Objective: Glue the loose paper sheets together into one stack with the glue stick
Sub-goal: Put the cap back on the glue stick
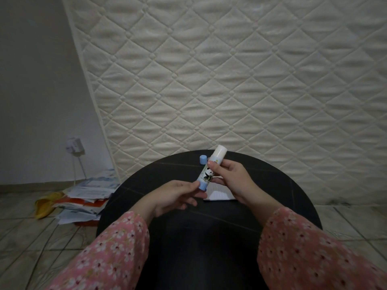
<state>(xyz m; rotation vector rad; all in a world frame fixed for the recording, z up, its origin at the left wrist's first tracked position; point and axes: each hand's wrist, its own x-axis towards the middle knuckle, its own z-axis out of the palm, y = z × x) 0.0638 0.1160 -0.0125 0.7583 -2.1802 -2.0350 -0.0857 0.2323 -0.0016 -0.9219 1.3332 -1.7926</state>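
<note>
1. The white glue stick with a panda label and pale blue twist base (210, 170) is held tilted above the round black table (167, 227), its bare white tip pointing up and away from the person.
2. The right hand (232, 181) wraps its fingers and thumb round the middle of the tube.
3. The left hand (178, 195) pinches the blue base between thumb and fingertips — the other fingers hang loosely curled.
4. The small pale blue cap (203, 159) stands on the table beyond the hands, just beside the tube's upper part.
5. A white lined paper sheet (217, 193) lies flat on the table, partly hidden under the right hand.
6. On the tiled floor to the left sits a messy pile of papers (83, 199) — a quilted white mattress (230, 70) leans behind the table.
</note>
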